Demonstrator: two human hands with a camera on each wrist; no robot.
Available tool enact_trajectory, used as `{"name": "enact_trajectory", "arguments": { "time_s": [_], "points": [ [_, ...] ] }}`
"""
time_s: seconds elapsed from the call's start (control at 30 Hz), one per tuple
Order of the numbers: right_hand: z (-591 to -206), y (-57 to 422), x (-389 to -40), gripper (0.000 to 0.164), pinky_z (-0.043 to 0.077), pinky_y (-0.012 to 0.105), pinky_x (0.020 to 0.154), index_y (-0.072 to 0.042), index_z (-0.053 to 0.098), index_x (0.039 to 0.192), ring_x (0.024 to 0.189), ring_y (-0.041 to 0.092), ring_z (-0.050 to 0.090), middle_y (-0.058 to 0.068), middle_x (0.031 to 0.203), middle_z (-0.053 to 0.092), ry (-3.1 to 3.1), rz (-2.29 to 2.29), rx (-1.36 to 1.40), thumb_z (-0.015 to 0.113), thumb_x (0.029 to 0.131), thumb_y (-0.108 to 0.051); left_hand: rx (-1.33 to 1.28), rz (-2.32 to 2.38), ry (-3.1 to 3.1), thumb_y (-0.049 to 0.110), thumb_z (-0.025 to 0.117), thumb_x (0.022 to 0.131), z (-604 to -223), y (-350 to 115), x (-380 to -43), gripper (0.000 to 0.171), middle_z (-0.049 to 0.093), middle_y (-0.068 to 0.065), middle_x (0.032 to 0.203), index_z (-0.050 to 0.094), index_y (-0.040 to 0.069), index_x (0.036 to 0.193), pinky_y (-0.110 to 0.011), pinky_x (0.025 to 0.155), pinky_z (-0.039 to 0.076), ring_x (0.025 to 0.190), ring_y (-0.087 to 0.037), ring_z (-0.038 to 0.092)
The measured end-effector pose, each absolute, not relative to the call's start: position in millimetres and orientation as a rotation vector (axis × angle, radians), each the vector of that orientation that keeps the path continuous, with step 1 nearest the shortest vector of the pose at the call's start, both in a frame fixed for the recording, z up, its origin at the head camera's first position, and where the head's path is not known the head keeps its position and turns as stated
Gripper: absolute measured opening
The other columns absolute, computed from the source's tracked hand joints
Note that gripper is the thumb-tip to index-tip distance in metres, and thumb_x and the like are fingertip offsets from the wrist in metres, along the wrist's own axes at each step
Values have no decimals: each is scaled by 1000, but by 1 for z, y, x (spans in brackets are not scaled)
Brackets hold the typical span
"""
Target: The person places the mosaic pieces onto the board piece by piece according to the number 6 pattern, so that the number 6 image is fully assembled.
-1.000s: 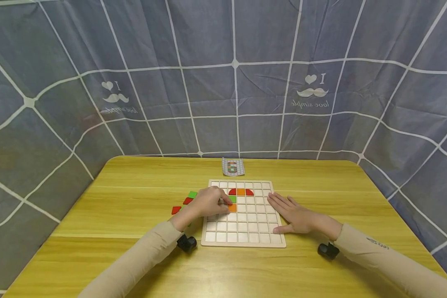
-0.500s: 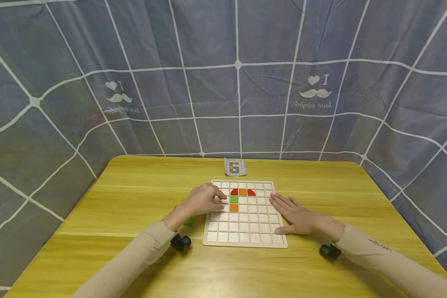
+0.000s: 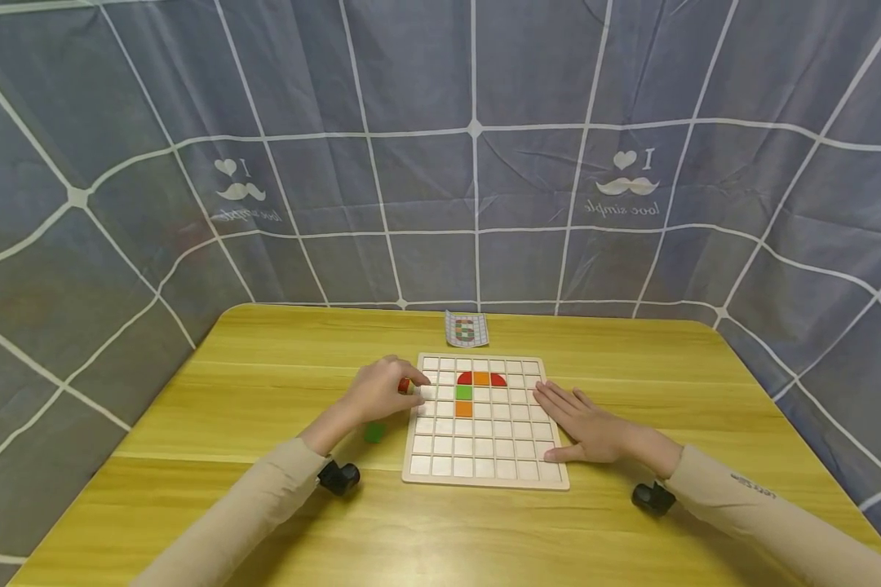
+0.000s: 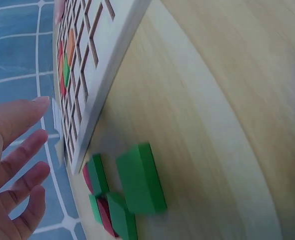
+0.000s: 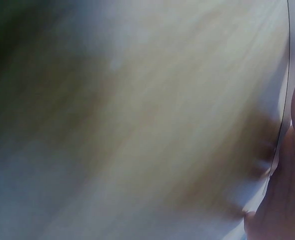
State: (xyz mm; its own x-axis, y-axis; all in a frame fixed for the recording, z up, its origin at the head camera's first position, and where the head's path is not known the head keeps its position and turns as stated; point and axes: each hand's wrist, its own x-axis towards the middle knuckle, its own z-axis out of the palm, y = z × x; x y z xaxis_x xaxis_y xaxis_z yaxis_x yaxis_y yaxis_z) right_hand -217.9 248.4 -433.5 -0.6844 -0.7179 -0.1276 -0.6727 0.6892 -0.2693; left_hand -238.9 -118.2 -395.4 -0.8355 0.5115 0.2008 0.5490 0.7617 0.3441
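A wooden grid board (image 3: 486,484) lies mid-table, with two red rounded tiles, orange tiles (image 3: 464,409) and a green tile (image 3: 464,393) in its cells. My left hand (image 3: 382,389) hovers over the board's left edge, fingers loosely bent and holding nothing in the left wrist view. Below that hand, several loose green and red pieces lie on the table, among them a green block (image 4: 141,180). A red piece (image 3: 405,386) shows past the left fingers. My right hand (image 3: 591,428) rests flat on the board's right edge, fingers straight and thumb spread.
A small paper card (image 3: 467,330) with a coloured grid pattern lies behind the board. The yellow wooden table (image 3: 279,359) ends at a grey curtain (image 3: 426,187) with white lines. A black wrist camera (image 3: 339,478) hangs under the left sleeve.
My left hand has drawn back leftward from the green and orange tiles towards the board's left edge. The tiles stay in their cells. The right hand keeps its place on the board.
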Motion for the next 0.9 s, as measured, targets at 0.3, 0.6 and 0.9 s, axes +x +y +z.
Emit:
{"name": "enact_trajectory", "arguments": {
  "time_s": [0.3,0.6,0.9],
  "points": [
    [-432,248,-217,93,14,63,113,3,12,152,146,43,9,22,160,7,2684,-293,-1122,54,92,-53,-763,-620,-2858,26,80,77,-394,-140,-239,28,73,-1,100,76,16,103,-26,62,47,87,-19,62],
    [-432,248,-217,92,14,64,112,3,12,152,146,43,9,22,160,7,2686,-301,-1129,55,92,-53,-704,-694,-2873,23,77,80,-398,-159,-241,31,72,-5,103,74,12,109,-32,66,51,87,-23,65],
    [-434,249,-219,93,14,64,113,2,11,153,147,41,7,22,160,6,2681,-300,-1128,53,92,-54,-633,-754,-2919,17,75,80,-402,-167,-251,36,71,-9,111,71,10,115,-40,74,53,94,-27,65]
  ]
}}
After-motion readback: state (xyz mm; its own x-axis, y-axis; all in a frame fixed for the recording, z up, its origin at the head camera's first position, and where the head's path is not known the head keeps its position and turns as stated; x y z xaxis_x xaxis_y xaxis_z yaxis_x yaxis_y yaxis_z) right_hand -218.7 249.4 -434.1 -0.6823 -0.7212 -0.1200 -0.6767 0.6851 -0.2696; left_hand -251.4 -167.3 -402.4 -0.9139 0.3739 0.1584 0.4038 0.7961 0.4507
